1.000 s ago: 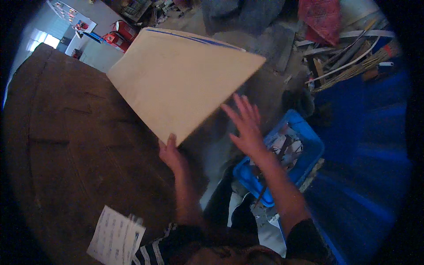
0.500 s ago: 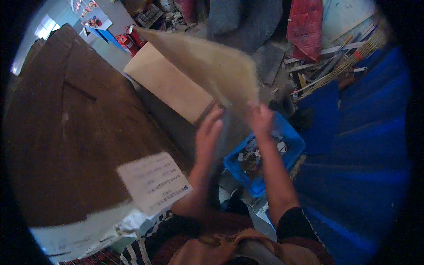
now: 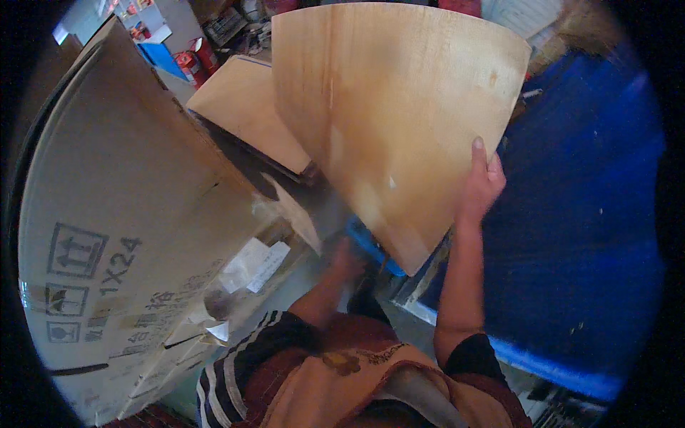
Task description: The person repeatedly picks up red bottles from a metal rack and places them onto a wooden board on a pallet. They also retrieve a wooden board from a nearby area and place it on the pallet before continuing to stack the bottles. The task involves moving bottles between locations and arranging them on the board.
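My right hand [image 3: 485, 182] grips the right edge of a thin, pale plywood board [image 3: 407, 107], thumb on the face towards me. The board is tilted up and its broad face fills the upper middle. Below and left of it, my left hand [image 3: 344, 265] is apart from the board and smeared by motion, so its fingers do not show. Behind the board's left edge lies a stack of similar light-brown boards [image 3: 239, 107], partly covered.
A large printed cardboard sheet [image 3: 135, 200] stands on the left, with white papers [image 3: 250, 264] by its lower edge. A blue plastic bin [image 3: 371, 242] is mostly hidden under the board. Blue sheeting [image 3: 578, 214] covers the right side. Red fire extinguishers [image 3: 191, 68] stand far left.
The board has swung right and turned its broad face towards me. My left hand has dropped lower, away from the stack. The cardboard's printed side now shows at left.
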Tool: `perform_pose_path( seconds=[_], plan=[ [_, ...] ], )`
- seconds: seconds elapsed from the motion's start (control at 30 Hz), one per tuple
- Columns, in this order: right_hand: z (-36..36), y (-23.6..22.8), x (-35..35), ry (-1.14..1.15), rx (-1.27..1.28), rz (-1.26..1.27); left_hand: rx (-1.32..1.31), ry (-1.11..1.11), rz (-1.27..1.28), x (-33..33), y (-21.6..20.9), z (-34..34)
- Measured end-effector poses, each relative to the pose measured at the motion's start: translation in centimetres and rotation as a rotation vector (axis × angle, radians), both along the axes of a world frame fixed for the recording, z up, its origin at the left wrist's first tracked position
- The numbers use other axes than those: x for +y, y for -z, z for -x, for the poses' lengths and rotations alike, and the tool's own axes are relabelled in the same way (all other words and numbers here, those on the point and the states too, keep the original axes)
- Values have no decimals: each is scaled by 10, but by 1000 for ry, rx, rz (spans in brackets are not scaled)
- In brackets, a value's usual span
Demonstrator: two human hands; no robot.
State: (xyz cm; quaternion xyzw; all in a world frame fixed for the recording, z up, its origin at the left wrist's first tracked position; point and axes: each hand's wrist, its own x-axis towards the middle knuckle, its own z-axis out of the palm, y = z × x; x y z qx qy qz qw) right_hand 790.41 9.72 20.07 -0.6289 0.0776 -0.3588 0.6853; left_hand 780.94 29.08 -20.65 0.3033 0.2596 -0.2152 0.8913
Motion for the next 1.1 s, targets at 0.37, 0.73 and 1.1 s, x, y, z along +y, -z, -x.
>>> perform_pose_path(
  seconds=[0.37, 0.73, 1.1],
  plan=[
    [256, -7, 21, 329, 258, 111, 141, 213, 38, 57, -14, 17],
    [473, 114, 23, 511, 88, 582, -1295, -47, -838, 118, -115, -6],
    [845, 163, -87, 594, 320, 891, -1682, 1080, -925, -26, -104, 232]
  ],
)
